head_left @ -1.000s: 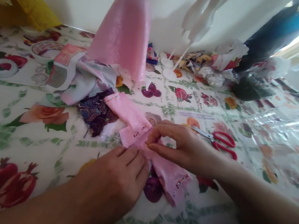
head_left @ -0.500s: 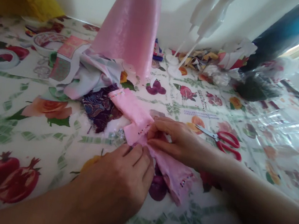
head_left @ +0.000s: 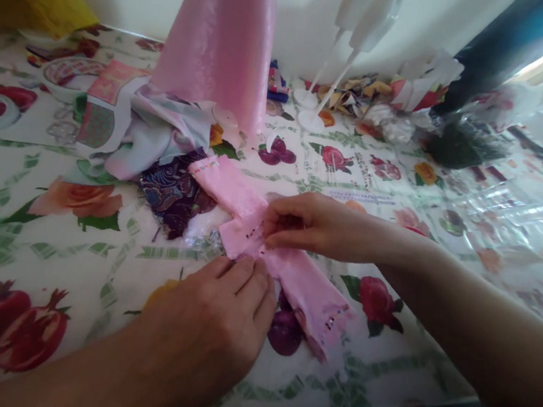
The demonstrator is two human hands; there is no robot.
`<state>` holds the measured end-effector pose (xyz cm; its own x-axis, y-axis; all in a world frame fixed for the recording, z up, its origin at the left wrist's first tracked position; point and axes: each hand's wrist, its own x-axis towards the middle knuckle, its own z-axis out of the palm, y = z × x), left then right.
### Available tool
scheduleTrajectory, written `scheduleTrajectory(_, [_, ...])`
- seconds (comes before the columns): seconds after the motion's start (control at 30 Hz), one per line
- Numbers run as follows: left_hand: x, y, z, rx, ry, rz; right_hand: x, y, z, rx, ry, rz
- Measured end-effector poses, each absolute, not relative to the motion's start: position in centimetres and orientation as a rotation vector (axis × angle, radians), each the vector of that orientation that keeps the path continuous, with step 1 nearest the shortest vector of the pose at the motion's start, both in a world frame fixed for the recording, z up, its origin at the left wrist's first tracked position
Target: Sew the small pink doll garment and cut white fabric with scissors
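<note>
A small pink doll-sized garment with two sleeves lies spread on the table, tiny dark and coloured beads along its cuffs and middle. My left hand rests over its lower edge, the curled fingers closed on the cloth. Thumb and forefinger of my right hand pinch together right over the beaded middle; what sits between them is too small to make out. Beyond the far sleeve lies a dark patterned cloth scrap. My right forearm hides most of the scissors, leaving a sliver of red handle.
A pink satin cone-shaped piece stands behind, beside pale crumpled fabric and a tape roll. White stands and plastic bags line the wall. A fruit-and-flower tablecloth covers the table.
My right hand has risen slightly off the beaded middle, its forearm now covering the scissors. My left hand stays on the garment. The whole view has shifted a little.
</note>
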<state>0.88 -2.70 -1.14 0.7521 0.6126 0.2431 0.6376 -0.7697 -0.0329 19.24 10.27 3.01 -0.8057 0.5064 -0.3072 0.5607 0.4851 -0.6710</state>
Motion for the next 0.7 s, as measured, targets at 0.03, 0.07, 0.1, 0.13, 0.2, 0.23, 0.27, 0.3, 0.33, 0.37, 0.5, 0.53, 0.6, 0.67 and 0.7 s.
scheduleTrajectory(0.03, [0.9,-2.7,-1.3,-2.835,-1.009,-0.341,19.5,10.4,3.0,0.94,2.638,-1.309])
scheduleTrajectory(0.07, [0.9,-2.7,-1.4,-2.84,-1.003,-0.346,19.7,10.5,3.1,0.932,2.63,-1.363])
scheduleTrajectory(0.1, [0.9,-2.7,-1.4,-2.842,-0.999,-0.353,19.9,10.6,3.1,0.93,2.63,-1.393])
scheduleTrajectory(0.13, [0.9,-2.8,-1.5,-2.84,-0.995,-0.37,20.1,10.5,3.1,0.927,2.641,-1.404])
scheduleTrajectory(0.2, [0.9,-2.8,-1.4,-2.845,-0.992,-0.372,20.2,10.1,3.2,0.927,2.679,-1.38])
scheduleTrajectory(0.23, [0.9,-2.8,-1.3,-2.846,-0.992,-0.369,20.2,9.8,3.3,0.93,2.712,-1.349])
scheduleTrajectory(0.27, [0.9,-2.8,-1.3,-2.847,-0.993,-0.366,20.2,9.4,3.3,0.933,2.754,-1.307])
scheduleTrajectory(0.3, [0.9,-2.8,-1.2,-2.849,-0.992,-0.362,20.2,9.0,3.3,0.936,2.798,-1.255])
scheduleTrajectory(0.33, [0.9,-2.8,-1.2,-2.851,-0.989,-0.357,20.1,8.5,3.4,0.939,2.838,-1.2])
scheduleTrajectory(0.37, [0.9,-2.8,-1.1,-2.851,-0.99,-0.355,20.0,8.1,3.4,0.94,2.87,-1.143])
scheduleTrajectory(0.5, [0.9,-2.8,-0.9,-2.855,-0.985,-0.355,19.9,7.1,3.3,0.937,2.92,-0.972])
scheduleTrajectory(0.53, [0.9,-2.7,-0.8,-2.857,-0.985,-0.342,19.9,7.0,3.3,0.945,2.926,-0.941])
scheduleTrajectory(0.6, [0.8,-2.7,-0.6,-2.855,-0.984,-0.325,20.1,6.9,3.2,0.957,2.933,-0.915])
scheduleTrajectory(0.67, [0.7,-2.7,-0.5,-2.843,-0.987,-0.314,20.4,6.8,3.1,0.965,2.932,-0.93])
scheduleTrajectory(0.7, [0.7,-2.7,-0.5,-2.834,-0.987,-0.31,20.5,6.7,3.0,0.971,2.93,-0.943])
